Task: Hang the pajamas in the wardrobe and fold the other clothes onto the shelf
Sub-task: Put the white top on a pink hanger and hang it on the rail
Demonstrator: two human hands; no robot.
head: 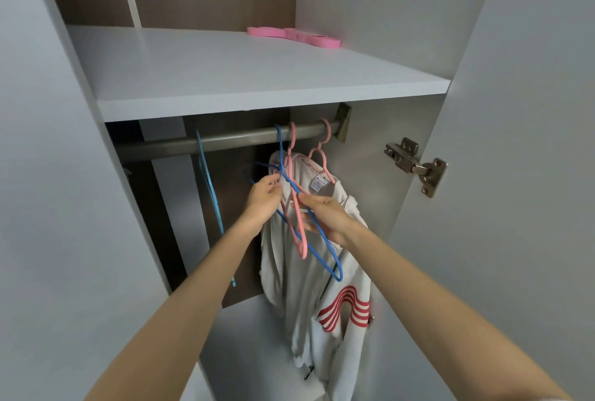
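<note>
**Both hands on hangers under the rail**

My left hand (264, 196) pinches the blue hanger (309, 223) hooked on the rail (225, 139). My right hand (325, 217) grips that hanger's lower arm and the pink hanger (297, 233). White pajama top (325, 297) hangs from the rail's right end. Shelf (225, 78) sits above the rail.

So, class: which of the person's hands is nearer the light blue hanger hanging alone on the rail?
Left. The left hand sits just right of the light blue hanger; the right hand is farther right.
</note>
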